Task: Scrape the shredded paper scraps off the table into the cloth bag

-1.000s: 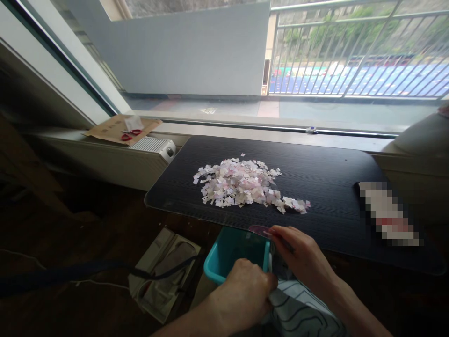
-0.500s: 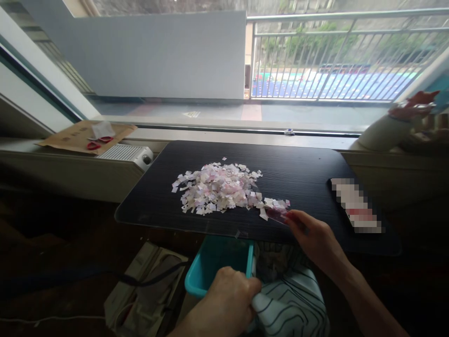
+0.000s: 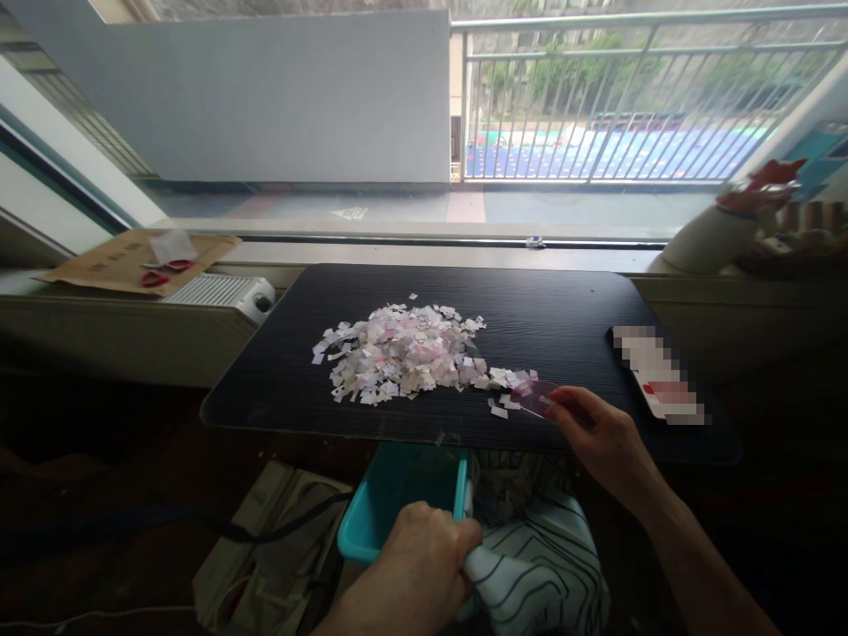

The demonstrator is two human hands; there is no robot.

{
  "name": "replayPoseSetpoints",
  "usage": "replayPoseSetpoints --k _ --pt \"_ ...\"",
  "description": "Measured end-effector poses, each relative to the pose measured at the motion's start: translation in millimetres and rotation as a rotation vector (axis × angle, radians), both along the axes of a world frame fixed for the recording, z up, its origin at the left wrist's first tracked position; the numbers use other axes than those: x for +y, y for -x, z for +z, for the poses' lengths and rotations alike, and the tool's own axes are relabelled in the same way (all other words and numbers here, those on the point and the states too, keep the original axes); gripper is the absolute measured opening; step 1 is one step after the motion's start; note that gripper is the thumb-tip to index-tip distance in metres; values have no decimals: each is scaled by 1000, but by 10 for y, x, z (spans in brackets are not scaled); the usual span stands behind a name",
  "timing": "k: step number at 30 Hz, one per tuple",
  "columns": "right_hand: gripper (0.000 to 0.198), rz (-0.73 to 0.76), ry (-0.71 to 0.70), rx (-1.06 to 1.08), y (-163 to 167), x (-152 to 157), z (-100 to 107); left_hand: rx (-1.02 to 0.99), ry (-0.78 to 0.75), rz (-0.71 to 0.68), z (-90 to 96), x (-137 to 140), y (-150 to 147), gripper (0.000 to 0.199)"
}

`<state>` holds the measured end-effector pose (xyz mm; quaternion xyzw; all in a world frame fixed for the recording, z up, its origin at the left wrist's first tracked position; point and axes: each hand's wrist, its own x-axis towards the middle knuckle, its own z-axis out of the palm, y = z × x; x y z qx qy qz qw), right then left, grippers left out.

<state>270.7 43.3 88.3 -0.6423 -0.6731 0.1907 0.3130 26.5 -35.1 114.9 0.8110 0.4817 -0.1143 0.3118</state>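
A heap of small white and pale pink paper scraps (image 3: 405, 355) lies on the dark wood-grain table (image 3: 549, 309), trailing off to the right. At the end of that trail my right hand (image 3: 606, 437) pinches a translucent pink plastic piece (image 3: 533, 400). The piece's far edge is against the scraps, and a few lie loose just in front of it. Below the table edge, my left hand (image 3: 427, 552) is closed on a light cloth with dark wavy lines (image 3: 540, 565), bunched at its edge. Beside that hand stands a turquoise bin (image 3: 361, 521), partly hidden by it.
A pixelated phone-like object (image 3: 662, 375) lies at the table's right. On the sill to the left are red-handled scissors (image 3: 157, 278) on brown paper (image 3: 99, 265), near a white ridged device (image 3: 222, 291). A white vase-like object (image 3: 706, 238) stands at the right.
The plastic piece has shifted slightly right, away from the heap, and more of it shows. A few scraps have separated in front of it. My left hand keeps its grip; the view moved slightly.
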Motion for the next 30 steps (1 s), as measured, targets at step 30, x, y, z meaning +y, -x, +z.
replayPoseSetpoints --k 30 --pt "20 -74 151 142 -83 -82 125 -70 -45 5 -17 4 -26 11"
